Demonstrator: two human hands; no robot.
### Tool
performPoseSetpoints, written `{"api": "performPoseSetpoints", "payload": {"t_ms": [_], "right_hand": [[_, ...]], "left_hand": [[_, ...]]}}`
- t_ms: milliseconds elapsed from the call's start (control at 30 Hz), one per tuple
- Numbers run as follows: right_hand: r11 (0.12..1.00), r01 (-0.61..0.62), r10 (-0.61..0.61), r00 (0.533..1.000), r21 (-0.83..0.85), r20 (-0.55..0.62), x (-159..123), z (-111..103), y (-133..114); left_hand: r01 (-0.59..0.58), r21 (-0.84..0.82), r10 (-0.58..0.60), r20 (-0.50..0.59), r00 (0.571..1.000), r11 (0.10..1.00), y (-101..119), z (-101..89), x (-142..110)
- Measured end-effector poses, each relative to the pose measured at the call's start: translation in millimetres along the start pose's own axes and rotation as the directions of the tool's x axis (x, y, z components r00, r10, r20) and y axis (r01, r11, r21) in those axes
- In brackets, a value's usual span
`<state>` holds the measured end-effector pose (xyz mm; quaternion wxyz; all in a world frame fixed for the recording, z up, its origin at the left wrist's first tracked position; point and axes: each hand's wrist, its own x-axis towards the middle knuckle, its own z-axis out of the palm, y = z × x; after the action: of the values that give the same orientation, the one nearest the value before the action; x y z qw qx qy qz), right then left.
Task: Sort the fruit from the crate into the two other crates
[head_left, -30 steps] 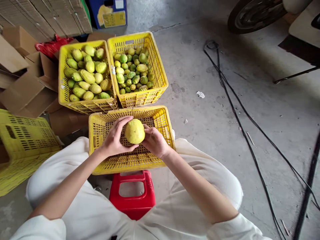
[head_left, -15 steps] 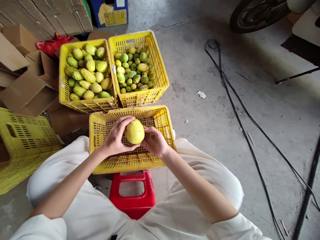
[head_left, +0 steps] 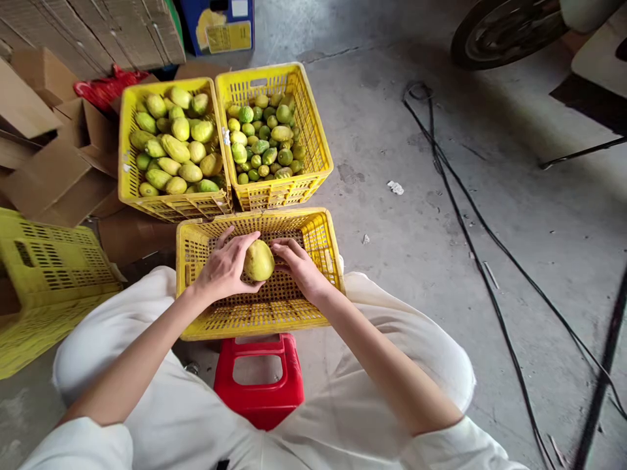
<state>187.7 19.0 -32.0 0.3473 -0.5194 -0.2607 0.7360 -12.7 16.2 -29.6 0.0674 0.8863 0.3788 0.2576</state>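
Over the near yellow crate (head_left: 255, 318), my left hand (head_left: 223, 267) grips a roundish yellow-green fruit (head_left: 259, 261), its thumb below and fingers above on the left side. A faint brownish patch shows on the fruit's upper part; its exact kind is unclear. Just to the right is my right hand (head_left: 304, 271), fingers stretched toward the fruit and slightly parted. It holds nothing, and whether its fingertips touch the fruit is hard to tell. The slatted crate bottom shows beneath both hands.
Beyond stand a left crate of larger green-yellow fruits (head_left: 179, 150) and a right crate of smaller ones (head_left: 267, 147). A red stool (head_left: 259, 395) is between my knees. Cardboard boxes (head_left: 53, 176) and another crate (head_left: 53, 261) lie left; black cable (head_left: 470, 228) runs along the floor at right.
The fruit has turned in my left hand and moved slightly left, showing a different side. My right hand has come away from its lower right, with its fingers now higher and straighter.
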Motion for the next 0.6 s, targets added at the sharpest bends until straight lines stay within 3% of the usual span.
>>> {"api": "performPoseSetpoints", "payload": {"t_ms": [100,200,367,600], "right_hand": [[0.989,0.076,-0.073,0.997,-0.124,0.024,0.2,2.3,4.8],[0.99,0.064,-0.06,0.997,-0.128,0.039,-0.2,3.4,7.3],[0.999,-0.027,0.025,0.998,0.04,0.053,-1.7,1.8,2.9],[0.941,-0.157,0.118,0.983,0.3,0.142,-3.2,0.1,2.7]], "left_hand": [[-0.02,0.011,0.019,0.077,0.997,1.0,3.0,0.8,-1.5],[-0.035,0.013,0.034,0.101,0.994,0.999,5.2,3.1,-2.8],[-0.004,-0.04,0.006,0.047,0.999,0.999,5.8,4.1,-2.6],[0.036,-0.163,-0.037,-0.001,0.999,0.986,8.7,2.5,1.3]]}}
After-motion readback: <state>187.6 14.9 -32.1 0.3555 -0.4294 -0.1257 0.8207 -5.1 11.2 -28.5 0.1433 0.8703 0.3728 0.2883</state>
